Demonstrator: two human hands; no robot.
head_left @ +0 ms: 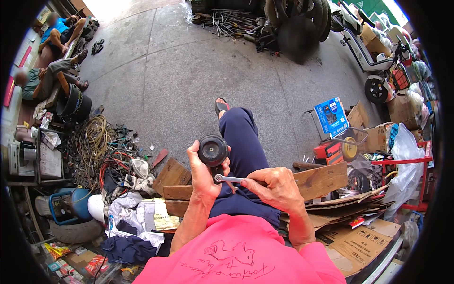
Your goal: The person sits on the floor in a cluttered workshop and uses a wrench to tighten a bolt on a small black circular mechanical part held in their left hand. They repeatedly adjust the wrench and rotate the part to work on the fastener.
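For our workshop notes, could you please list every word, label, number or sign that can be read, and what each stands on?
I can't copy wording; lettering stands here:
Pink T-shirt: dark script around a line drawing.
Blue-and-white box: printed lettering.
Brown cardboard: dark print, handling symbols.
White electric scooter: frame lettering.
Red-and-white packets: too small to read.
Wrench, round black part: nothing readable.

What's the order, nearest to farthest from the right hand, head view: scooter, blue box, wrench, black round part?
1. Wrench: in right hand
2. Black round part: in left hand
3. Blue box: ahead, right
4. Scooter: far right, beyond box
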